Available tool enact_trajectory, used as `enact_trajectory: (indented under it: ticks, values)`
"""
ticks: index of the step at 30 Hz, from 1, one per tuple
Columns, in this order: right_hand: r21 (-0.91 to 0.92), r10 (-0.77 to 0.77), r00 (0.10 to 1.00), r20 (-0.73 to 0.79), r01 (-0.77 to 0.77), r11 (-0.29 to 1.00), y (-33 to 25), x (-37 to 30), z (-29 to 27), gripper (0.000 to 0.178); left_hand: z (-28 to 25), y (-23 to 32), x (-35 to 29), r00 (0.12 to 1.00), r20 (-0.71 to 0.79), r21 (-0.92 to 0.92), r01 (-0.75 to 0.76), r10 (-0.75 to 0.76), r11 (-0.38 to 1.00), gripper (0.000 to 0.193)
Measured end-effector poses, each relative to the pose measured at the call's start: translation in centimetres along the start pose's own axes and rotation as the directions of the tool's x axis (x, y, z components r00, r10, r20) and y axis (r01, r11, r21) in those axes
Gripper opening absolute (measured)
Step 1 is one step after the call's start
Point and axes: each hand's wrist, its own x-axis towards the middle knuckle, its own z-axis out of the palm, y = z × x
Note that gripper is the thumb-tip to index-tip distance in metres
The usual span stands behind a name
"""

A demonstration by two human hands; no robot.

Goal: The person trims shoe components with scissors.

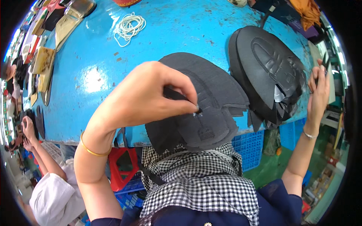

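A stitched black piece (218, 100) is laid over the near edge of the blue worktop (181, 34), and a pile of similar pieces (277, 64) is set toward its right edge. A small dark bit (198, 111) appears to be pinched by the left hand (151, 96) at the piece's middle; a slim dark tool (326, 60) is grasped by the right hand (319, 84). Detail work seems under way; a steady pinch there is judged to be needed next.

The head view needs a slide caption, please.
Left hand pinching over black pieces at the edge of a blue table.
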Motion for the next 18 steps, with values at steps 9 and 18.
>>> enact_trajectory:
  ticks: [9, 18]
  values:
    - [0.044, -0.171, 0.544, 0.822, 0.238, 0.970, -5.8, -6.8, 10.0, 0.017, 1.0, -0.8, 1.0, 0.985, 0.175, 0.272, -0.042, -0.007, 0.961, 0.012]
    - [0.140, -0.289, 0.100, 0.952, 0.696, 0.704, -6.2, -6.7, 13.7, 0.017, 0.7, -1.8, 1.1, 0.986, 0.054, 0.468, -0.165, 0.159, 0.868, 0.014]
